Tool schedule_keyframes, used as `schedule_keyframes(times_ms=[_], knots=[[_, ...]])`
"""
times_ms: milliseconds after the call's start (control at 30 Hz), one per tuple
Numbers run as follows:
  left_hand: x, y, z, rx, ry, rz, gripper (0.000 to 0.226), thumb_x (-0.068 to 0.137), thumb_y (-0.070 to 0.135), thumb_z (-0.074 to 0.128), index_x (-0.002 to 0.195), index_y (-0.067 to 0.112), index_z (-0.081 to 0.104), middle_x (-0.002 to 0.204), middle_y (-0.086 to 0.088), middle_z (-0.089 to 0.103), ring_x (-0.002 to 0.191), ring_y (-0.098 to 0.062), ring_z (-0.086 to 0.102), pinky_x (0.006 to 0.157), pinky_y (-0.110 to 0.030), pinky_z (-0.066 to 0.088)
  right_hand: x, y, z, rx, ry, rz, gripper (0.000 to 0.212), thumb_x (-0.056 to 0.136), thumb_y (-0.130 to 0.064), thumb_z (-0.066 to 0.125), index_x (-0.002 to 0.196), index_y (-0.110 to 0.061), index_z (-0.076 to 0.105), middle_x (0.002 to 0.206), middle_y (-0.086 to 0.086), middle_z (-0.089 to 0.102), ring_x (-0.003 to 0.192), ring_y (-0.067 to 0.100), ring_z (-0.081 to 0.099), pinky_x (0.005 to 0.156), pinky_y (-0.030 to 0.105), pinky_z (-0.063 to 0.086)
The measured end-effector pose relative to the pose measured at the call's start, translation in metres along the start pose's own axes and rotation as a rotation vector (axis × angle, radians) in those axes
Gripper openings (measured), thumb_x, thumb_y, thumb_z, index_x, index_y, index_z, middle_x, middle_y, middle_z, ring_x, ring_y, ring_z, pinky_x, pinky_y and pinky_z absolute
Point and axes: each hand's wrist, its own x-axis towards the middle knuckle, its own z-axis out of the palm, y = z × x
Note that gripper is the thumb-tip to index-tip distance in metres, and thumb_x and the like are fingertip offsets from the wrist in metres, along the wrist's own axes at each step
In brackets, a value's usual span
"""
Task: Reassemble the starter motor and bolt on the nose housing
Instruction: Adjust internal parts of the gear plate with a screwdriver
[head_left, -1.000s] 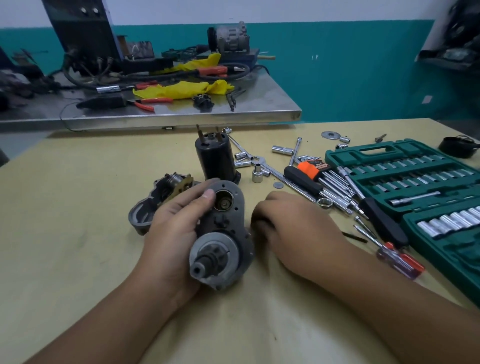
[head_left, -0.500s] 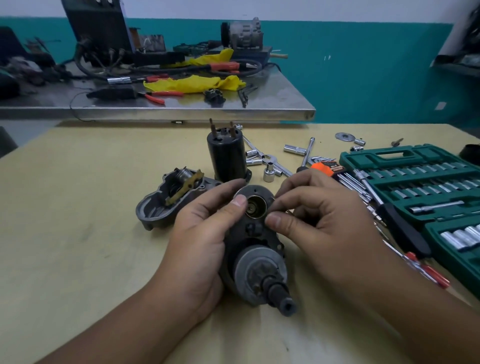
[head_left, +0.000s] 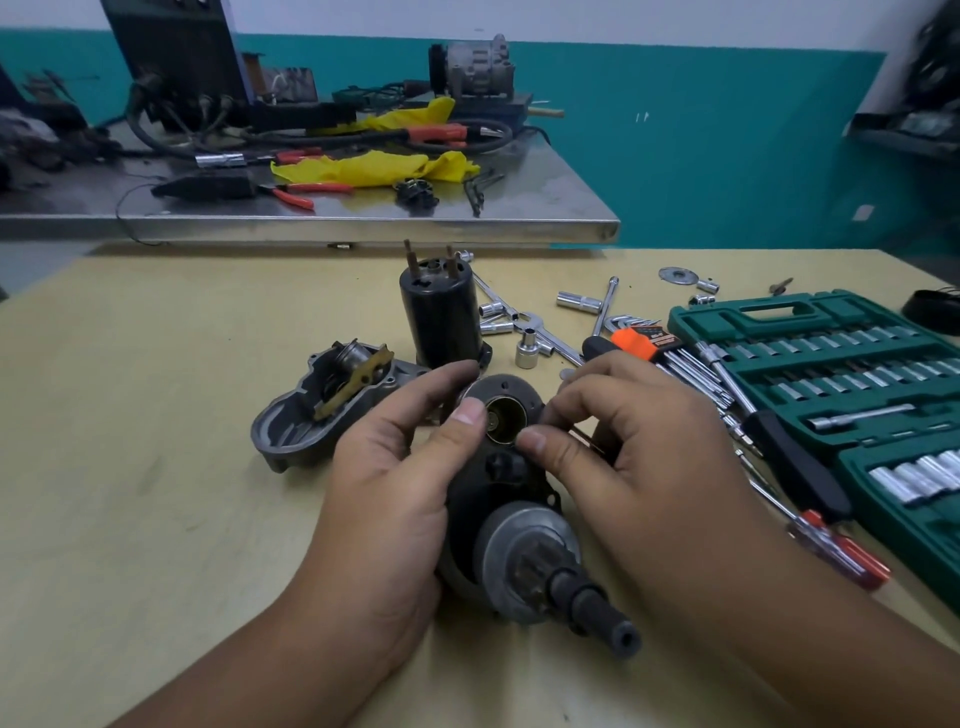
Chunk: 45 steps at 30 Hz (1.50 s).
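While the starter motor lies in pieces across the tabletop (head_left: 156, 519), I have both hands on the gear housing (head_left: 498, 483) at the centre of the frame, its drive pinion and shaft (head_left: 582, 597) pointing toward the lower edge. My left hand (head_left: 395, 499) has its grip wrapped round the housing's left side, thumb tip resting on the rim of the brass-lined bore (head_left: 501, 423) at the top. My right hand (head_left: 634, 447) comes in from the right, thumb and forefinger pinched at the bore's right rim on what looks like a thin pin or spring (head_left: 587, 439); I cannot tell exactly what it is. Just above, the black solenoid body (head_left: 441, 317) stands upright and apart from the housing, two studs sticking up. At centre left, the nose housing (head_left: 322, 405) rests open side up, a brass-coloured lever and a roller inside it, touching nothing I hold. By my reading the job is at an early stage: small internals are being seated in the gear housing, while joining the main bodies, fitting the nose housing and bolting it on all remain. Loose sockets (head_left: 527, 351) and a green socket set (head_left: 841, 379) wait at the right.
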Motion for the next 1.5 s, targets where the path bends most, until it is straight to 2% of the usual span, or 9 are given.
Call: schedule_keyframes(times_ms=[100, 167, 333, 500, 633, 767, 900, 1367, 1500], knots=[[-0.001, -0.001, 0.000, 0.024, -0.034, 0.037, 0.030, 0.086, 0.019, 0.069, 0.115, 0.021, 0.077, 0.109, -0.011, 0.079, 0.095, -0.025, 0.078, 0.074, -0.028, 0.060, -0.001, -0.003, -0.001, -0.067, 0.044, 0.034, 0.018, 0.077, -0.047, 0.072, 0.072, -0.030, 0.067, 0.080, -0.015, 0.058, 0.068, 0.000, 0.051, 0.060, 0.019, 0.032], [-0.002, -0.001, 0.000, 0.047, -0.046, 0.055, 0.030, 0.087, 0.019, 0.068, 0.116, 0.022, 0.076, 0.110, -0.010, 0.078, 0.095, -0.025, 0.077, 0.075, -0.029, 0.060, -0.001, -0.004, -0.004, -0.067, 0.068, 0.047, 0.023, 0.075, -0.048, 0.078, 0.067, -0.030, 0.066, 0.076, -0.013, 0.058, 0.066, 0.001, 0.051, 0.060, 0.022, 0.033], [-0.001, -0.002, 0.000, 0.059, -0.046, 0.067, 0.030, 0.088, 0.019, 0.068, 0.116, 0.022, 0.076, 0.110, -0.011, 0.078, 0.096, -0.027, 0.077, 0.076, -0.030, 0.060, -0.002, -0.006, -0.008, -0.061, 0.050, 0.063, 0.024, 0.074, -0.038, 0.089, 0.066, -0.031, 0.067, 0.076, -0.012, 0.060, 0.068, -0.001, 0.051, 0.063, 0.027, 0.036], [0.000, -0.002, 0.001, 0.044, -0.033, 0.036, 0.029, 0.086, 0.018, 0.069, 0.114, 0.021, 0.077, 0.109, -0.011, 0.079, 0.095, -0.026, 0.077, 0.075, -0.030, 0.060, -0.001, 0.000, -0.003, 0.012, 0.028, 0.149, 0.028, 0.076, -0.044, 0.085, 0.065, -0.028, 0.065, 0.067, -0.019, 0.059, 0.063, 0.001, 0.053, 0.057, 0.019, 0.030], [-0.001, -0.001, 0.002, 0.017, -0.019, -0.018, 0.031, 0.084, 0.019, 0.071, 0.114, 0.019, 0.077, 0.108, -0.013, 0.079, 0.090, -0.026, 0.078, 0.067, -0.030, 0.060, 0.000, 0.006, -0.002, 0.100, -0.027, 0.170, 0.028, 0.082, -0.038, 0.083, 0.066, -0.025, 0.064, 0.058, -0.023, 0.056, 0.055, 0.001, 0.052, 0.051, 0.014, 0.029], [-0.001, -0.001, 0.003, 0.011, 0.003, -0.048, 0.032, 0.082, 0.021, 0.068, 0.113, 0.019, 0.077, 0.106, -0.014, 0.079, 0.089, -0.027, 0.078, 0.066, -0.031, 0.061, 0.001, 0.007, -0.001, 0.115, -0.052, 0.172, 0.027, 0.082, -0.038, 0.083, 0.066, -0.026, 0.065, 0.059, -0.025, 0.057, 0.055, -0.002, 0.053, 0.054, 0.015, 0.028], [0.000, -0.001, 0.003, 0.002, 0.008, -0.067, 0.032, 0.083, 0.020, 0.067, 0.113, 0.018, 0.077, 0.104, -0.014, 0.079, 0.087, -0.026, 0.078, 0.064, -0.028, 0.060, 0.001, 0.008, 0.000, 0.121, -0.064, 0.177, 0.028, 0.084, -0.038, 0.082, 0.066, -0.026, 0.064, 0.055, -0.026, 0.056, 0.054, -0.003, 0.053, 0.054, 0.023, 0.029], [-0.001, 0.002, 0.005, -0.009, 0.035, -0.087, 0.034, 0.080, 0.020, 0.068, 0.112, 0.016, 0.077, 0.102, -0.015, 0.079, 0.084, -0.025, 0.078, 0.062, -0.028, 0.060, 0.003, 0.004, -0.004, 0.136, -0.088, 0.173, 0.027, 0.086, -0.040, 0.077, 0.069, -0.022, 0.067, 0.057, -0.021, 0.056, 0.052, 0.002, 0.052, 0.052, 0.015, 0.027], [-0.001, 0.003, 0.006, 0.000, 0.037, -0.088, 0.037, 0.079, 0.020, 0.068, 0.115, 0.015, 0.076, 0.103, -0.015, 0.079, 0.084, -0.026, 0.078, 0.063, -0.029, 0.061, 0.003, 0.004, -0.004, 0.144, -0.098, 0.156, 0.029, 0.091, -0.037, 0.074, 0.069, -0.019, 0.068, 0.051, -0.022, 0.053, 0.047, 0.002, 0.050, 0.049, 0.013, 0.034]])
